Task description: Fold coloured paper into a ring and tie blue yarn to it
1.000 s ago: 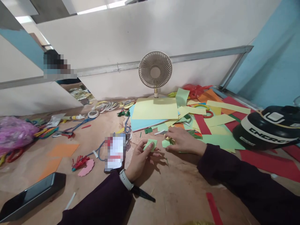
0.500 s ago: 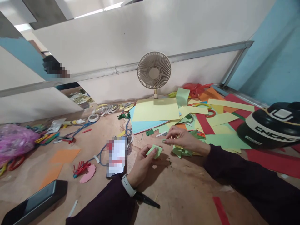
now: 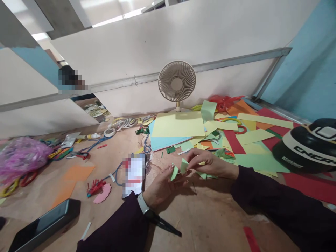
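Note:
My left hand [image 3: 161, 185], with a pale watch strap [image 3: 142, 204] on its wrist, is turned partly palm up. Its fingers close on a small light green paper piece [image 3: 174, 173]. Right beside it, my right hand [image 3: 207, 163] pinches an upright light green paper flap [image 3: 184, 165] between thumb and fingers. Whether the two flaps belong to one folded piece, I cannot tell. Under and behind the right hand lie folded light green paper pieces [image 3: 203, 175]. A phone [image 3: 134, 176] lies left of my left hand.
A small fan [image 3: 177, 84] stands behind stacked yellow paper [image 3: 178, 125]. Coloured sheets and a black ENERGY-marked container [image 3: 301, 150] are at right. Tape rolls [image 3: 126, 123], a pink plastic bag [image 3: 23, 157], a dark box-shaped device [image 3: 44, 224] and orange paper [image 3: 78, 173] are leftward.
My right hand has come in beside the left and now grips a green flap. The paper, held flat in the left hand before, now shows two raised flaps. The view has shifted slightly.

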Demonstrator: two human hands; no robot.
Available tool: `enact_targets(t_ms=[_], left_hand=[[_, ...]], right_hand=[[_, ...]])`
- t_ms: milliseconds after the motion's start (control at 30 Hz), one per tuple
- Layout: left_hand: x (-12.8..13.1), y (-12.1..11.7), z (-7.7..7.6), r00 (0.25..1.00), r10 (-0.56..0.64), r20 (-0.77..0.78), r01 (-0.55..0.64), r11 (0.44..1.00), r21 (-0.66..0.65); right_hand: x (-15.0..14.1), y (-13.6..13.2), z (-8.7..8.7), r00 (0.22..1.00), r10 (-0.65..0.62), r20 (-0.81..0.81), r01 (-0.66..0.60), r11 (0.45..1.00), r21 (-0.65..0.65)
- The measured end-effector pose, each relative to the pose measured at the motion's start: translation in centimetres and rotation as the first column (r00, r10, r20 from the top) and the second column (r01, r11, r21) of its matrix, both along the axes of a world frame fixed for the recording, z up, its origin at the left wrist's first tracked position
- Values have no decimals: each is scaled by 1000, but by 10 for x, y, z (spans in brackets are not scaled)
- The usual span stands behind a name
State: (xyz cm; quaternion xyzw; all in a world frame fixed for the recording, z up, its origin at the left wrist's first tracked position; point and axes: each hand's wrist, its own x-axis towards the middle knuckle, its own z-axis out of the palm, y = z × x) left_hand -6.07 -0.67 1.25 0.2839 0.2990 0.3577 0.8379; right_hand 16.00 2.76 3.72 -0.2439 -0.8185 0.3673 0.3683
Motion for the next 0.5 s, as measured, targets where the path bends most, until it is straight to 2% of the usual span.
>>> enact_targets(t_ms=[167, 267, 333, 367, 433, 500], left_hand=[[7, -4, 1, 995, -17, -97, 25, 996, 87], [11, -8, 1, 993, 32, -117, -15, 989, 145], [11, -10, 1, 987, 59, -150, -26, 977, 211], [10, -10, 1, 984, 61, -166, -20, 971, 238], [8, -10, 0, 980, 54, -193, 1, 961, 277], [6, -10, -1, 975, 36, -218, 31, 954, 298]], right_hand=[[-2, -5, 3, 995, -8, 95, 8, 1000, -5], [-7, -10, 5, 990, -92, 107, 107, 984, -143], [-8, -11, 3, 986, -145, 87, 164, 944, -286], [-8, -11, 2, 988, -141, 65, 155, 918, -366], [-9, -13, -1, 997, -73, 4, 64, 849, -524], [-11, -16, -4, 998, -7, -64, -37, 751, -659]])
